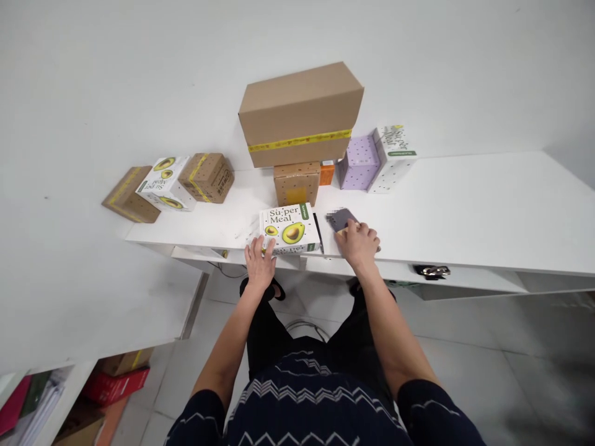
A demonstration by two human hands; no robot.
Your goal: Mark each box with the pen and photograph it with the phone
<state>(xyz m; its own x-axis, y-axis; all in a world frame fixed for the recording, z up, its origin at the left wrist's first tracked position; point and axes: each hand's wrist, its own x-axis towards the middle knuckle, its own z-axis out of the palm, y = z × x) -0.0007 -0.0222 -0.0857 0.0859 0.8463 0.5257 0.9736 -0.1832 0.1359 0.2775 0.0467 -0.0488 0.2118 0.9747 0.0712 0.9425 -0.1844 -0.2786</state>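
Observation:
On the white shelf top, a white Super Meal box [290,224] with avocado pictures lies near the front edge. My left hand [261,261] rests at its left front corner, fingers apart and touching it. A dark pen [318,233] lies just right of the box. Farther right, my right hand [357,243] is over the lower part of a grey phone [341,218], its fingers curled on something too hidden to name. A small dotted brown box [296,183] stands behind the Super Meal box.
A large brown carton [301,118] rises at the back. Lilac [360,162] and white [393,162] boxes stand right of it, an orange box [326,173] beside it. Several boxes line the left end. Sunglasses [433,271] lie on the lower shelf.

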